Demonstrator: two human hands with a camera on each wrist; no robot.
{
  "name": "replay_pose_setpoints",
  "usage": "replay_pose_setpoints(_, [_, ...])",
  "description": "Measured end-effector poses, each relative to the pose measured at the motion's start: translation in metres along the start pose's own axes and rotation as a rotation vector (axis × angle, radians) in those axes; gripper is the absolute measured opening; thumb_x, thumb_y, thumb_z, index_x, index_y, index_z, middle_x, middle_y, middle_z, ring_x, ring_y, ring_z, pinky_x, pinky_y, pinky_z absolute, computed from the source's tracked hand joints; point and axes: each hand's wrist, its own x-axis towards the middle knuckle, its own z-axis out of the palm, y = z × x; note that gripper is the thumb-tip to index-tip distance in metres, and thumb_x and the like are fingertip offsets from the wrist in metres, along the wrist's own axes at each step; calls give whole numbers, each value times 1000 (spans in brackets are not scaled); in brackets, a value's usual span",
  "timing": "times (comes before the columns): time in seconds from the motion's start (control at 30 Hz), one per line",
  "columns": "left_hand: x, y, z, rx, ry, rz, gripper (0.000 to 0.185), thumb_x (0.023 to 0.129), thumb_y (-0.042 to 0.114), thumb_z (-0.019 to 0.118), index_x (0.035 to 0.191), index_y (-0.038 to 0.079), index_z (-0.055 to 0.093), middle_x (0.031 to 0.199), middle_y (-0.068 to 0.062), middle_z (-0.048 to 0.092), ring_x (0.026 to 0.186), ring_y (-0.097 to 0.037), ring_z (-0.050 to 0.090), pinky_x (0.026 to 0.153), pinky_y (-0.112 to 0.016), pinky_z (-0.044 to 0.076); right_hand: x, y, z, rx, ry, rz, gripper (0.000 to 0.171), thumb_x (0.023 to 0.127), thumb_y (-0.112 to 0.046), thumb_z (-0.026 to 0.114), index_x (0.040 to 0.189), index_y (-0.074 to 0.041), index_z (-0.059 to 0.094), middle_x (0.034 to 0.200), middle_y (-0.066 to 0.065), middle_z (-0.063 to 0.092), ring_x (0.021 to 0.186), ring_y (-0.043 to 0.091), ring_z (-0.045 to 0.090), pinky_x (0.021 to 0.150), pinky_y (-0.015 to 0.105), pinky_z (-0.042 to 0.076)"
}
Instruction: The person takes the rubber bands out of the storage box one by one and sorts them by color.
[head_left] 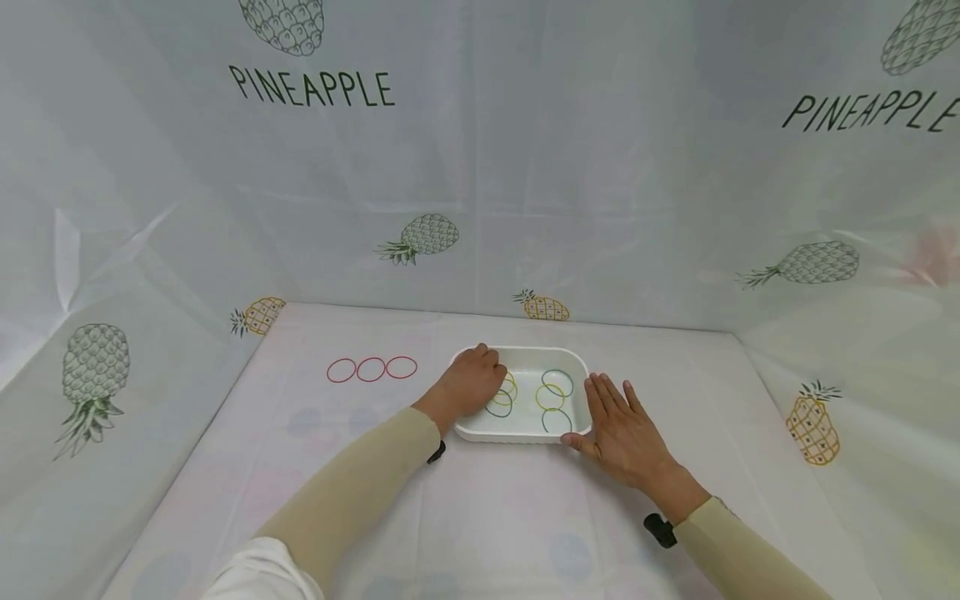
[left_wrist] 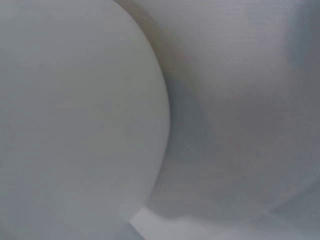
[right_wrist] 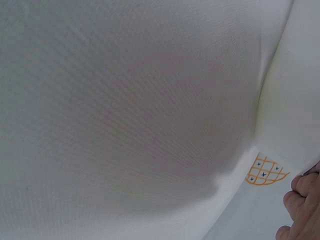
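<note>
A: Starting at the left, what lies on the table (head_left: 487, 517)?

B: Three red rings (head_left: 371, 369) lie in a row, side by side, on the white cloth, well to the left of the tray (head_left: 525, 432).

A: And the left hand (head_left: 471, 385)?

B: It reaches over the tray's left rim and into it. The fingers are curled downward onto the rings at the left of the tray, about a yellow ring (head_left: 507, 388) and a blue ring (head_left: 498, 406). I cannot tell whether they actually pinch one; the hand hides its own fingertips, and the left wrist view shows only blurred white surfaces.

A: What else is in the tray?

B: More thin rings lie flat on its floor toward the right: a dark blue ring (head_left: 558, 382), another yellow ring (head_left: 549, 397) and a green ring (head_left: 556, 421), overlapping one another.

A: The right hand (head_left: 622, 430)?

B: It lies flat on the table against the tray's right wall, fingers straight and slightly spread, thumb at the near corner. It holds nothing. In the right wrist view, only curled fingertips (right_wrist: 302, 200) show at the edge, beside an orange pineapple print (right_wrist: 266, 172) on the cloth.
</note>
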Motion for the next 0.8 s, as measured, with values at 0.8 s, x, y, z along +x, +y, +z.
replay_pose_setpoints(0.8, [4, 9, 4, 57, -18, -17, 30, 113, 21, 45, 135, 9, 63, 138, -9, 60, 128, -27, 52, 109, -44, 46, -1, -1, 0, 3, 2, 1, 104, 100, -73, 49, 160, 10, 30, 168, 27, 32, 159, 40, 27, 129, 59, 14])
